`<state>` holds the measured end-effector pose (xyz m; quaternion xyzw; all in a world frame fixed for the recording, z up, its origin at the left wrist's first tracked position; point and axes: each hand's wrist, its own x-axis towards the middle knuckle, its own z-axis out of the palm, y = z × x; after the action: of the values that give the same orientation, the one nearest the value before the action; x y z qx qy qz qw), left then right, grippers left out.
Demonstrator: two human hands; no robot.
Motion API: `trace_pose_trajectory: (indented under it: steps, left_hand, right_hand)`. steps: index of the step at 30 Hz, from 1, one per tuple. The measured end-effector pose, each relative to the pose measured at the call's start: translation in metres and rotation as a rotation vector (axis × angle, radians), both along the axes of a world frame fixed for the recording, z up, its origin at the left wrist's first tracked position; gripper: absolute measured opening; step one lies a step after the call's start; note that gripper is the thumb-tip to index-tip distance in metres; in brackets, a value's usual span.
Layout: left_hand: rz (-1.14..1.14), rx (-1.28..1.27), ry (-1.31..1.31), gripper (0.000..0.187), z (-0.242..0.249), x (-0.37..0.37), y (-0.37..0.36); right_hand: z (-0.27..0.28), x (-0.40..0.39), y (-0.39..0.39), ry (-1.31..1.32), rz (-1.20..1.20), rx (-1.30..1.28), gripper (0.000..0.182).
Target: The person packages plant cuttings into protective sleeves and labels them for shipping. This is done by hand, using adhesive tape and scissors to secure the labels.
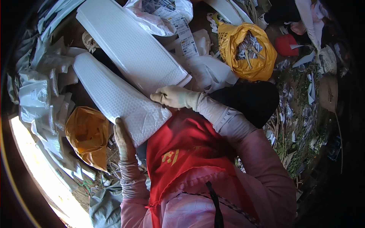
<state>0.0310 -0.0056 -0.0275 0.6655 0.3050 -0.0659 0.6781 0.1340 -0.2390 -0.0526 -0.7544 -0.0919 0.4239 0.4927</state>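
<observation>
A long folded piece of white bubble wrap (118, 91) slants across my lap, its near end over a red apron (190, 148). My left hand (124, 140), in a pale glove, grips its left edge near the bottom, with part of the fingers hidden. At the upper right edge of the same piece, my gloved right hand (173, 96) is closed, fingers curled against the plastic. Just beyond lies a thicker flat stack of bubble wrap (129, 45), its near corner close to my right hand.
An open orange bag (87, 133) stands left of my left hand. A yellow bag (247, 51) with paper scraps is at the upper right, near a white bag (159, 22) and a printed label strip (186, 40). Plastic sheets (42, 98) pile up on the left; litter covers the right-hand ground.
</observation>
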Motion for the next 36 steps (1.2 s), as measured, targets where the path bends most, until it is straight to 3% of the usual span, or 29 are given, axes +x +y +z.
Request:
trace_pose_trajectory:
  steps: [2, 3, 4, 5, 6, 7, 8, 10, 11, 12, 14, 16, 17, 20, 22, 25, 28, 30, 33, 34, 36]
  left_hand:
    - [-0.081, 0.124, -0.02, 0.057, -0.009, -0.006, 0.01]
    - [-0.083, 0.205, -0.04, 0.058, -0.018, -0.009, 0.016]
    - [-0.085, 0.286, -0.064, 0.06, -0.022, -0.009, 0.02]
    - [-0.26, 0.852, -0.06, 0.059, -0.007, -0.003, 0.023]
    - [-0.196, 1.053, -0.159, 0.056, 0.004, 0.004, 0.012]
    - [-0.242, 1.155, -0.306, 0.054, 0.029, 0.016, -0.006]
    - [-0.285, 1.25, -0.458, 0.053, 0.054, 0.027, -0.028]
    - [-0.438, 0.647, -0.574, 0.052, 0.077, 0.033, -0.071]
    - [-0.484, 0.184, -0.42, 0.054, 0.08, 0.032, -0.096]
    - [-0.517, -0.278, -0.255, 0.055, 0.081, 0.034, -0.119]
    - [-0.658, -0.585, -0.05, 0.062, 0.036, 0.045, -0.151]
    - [-0.514, -0.986, 0.325, 0.065, 0.004, 0.06, -0.183]
    - [-0.386, -0.921, 0.534, 0.057, 0.026, 0.074, -0.203]
    - [-0.509, -1.242, -0.045, 0.048, -0.017, 0.068, -0.226]
    - [-0.272, -0.94, 0.133, 0.052, 0.014, 0.076, -0.239]
    - [-0.467, -0.938, -0.052, 0.046, 0.02, 0.066, -0.223]
    - [-0.738, -0.874, -0.031, 0.043, 0.043, 0.049, -0.212]
    - [-0.991, -0.825, 0.06, 0.042, 0.027, 0.032, -0.212]
    - [-1.087, -1.02, 0.121, 0.035, -0.001, -0.012, -0.214]
    - [-1.212, -0.789, 0.077, 0.031, 0.005, -0.016, -0.212]
    - [-1.158, -0.831, 0.212, 0.028, -0.003, -0.011, -0.197]
  right_hand:
    - [-0.028, 0.035, -0.05, -0.378, -0.253, -0.247, 0.051]
    - [-0.032, 0.049, -0.081, -0.669, -0.252, -0.543, 0.064]
    - [-0.04, 0.058, -0.11, -0.638, -0.255, -0.781, 0.08]
    - [-0.056, 0.061, -0.137, -0.561, -0.271, -0.876, 0.088]
    - [-0.072, 0.057, -0.161, -0.356, -0.261, -0.927, 0.091]
    - [-0.096, 0.042, -0.176, -0.57, -0.241, -1.047, 0.075]
    - [-0.094, 0.045, -0.18, -0.455, -0.289, -0.988, 0.066]
    - [-0.079, 0.061, -0.187, -0.24, -0.377, -0.865, 0.05]
    - [-0.073, 0.065, -0.185, -0.325, -0.499, -0.76, 0.029]
    - [-0.046, 0.066, -0.178, -0.39, -0.556, -0.682, 0.028]
    - [0.039, 0.052, -0.158, -0.514, -0.67, -0.532, 0.026]
    - [0.08, 0.019, -0.157, -0.94, -0.655, -0.426, 0.024]
    - [0.1, -0.004, -0.156, -1.045, -0.568, -0.426, 0.03]
    - [0.125, -0.085, -0.147, -1.182, -0.289, -0.462, 0.042]
    - [0.112, -0.129, -0.137, -0.864, -0.104, -0.391, 0.046]
    - [0.098, -0.155, -0.168, -0.735, 0.304, -0.211, 0.044]
    - [0.093, -0.14, -0.199, 0.034, -0.506, 0.363, 0.035]
    - [0.103, -0.116, -0.186, 0.275, -1.034, 0.726, 0.027]
    - [0.062, -0.112, -0.164, 0.128, -0.724, 0.391, 0.022]
    - [0.056, -0.114, -0.152, 0.01, -0.61, 0.325, 0.021]
    - [0.058, -0.118, -0.144, -0.065, -0.691, 0.373, 0.02]
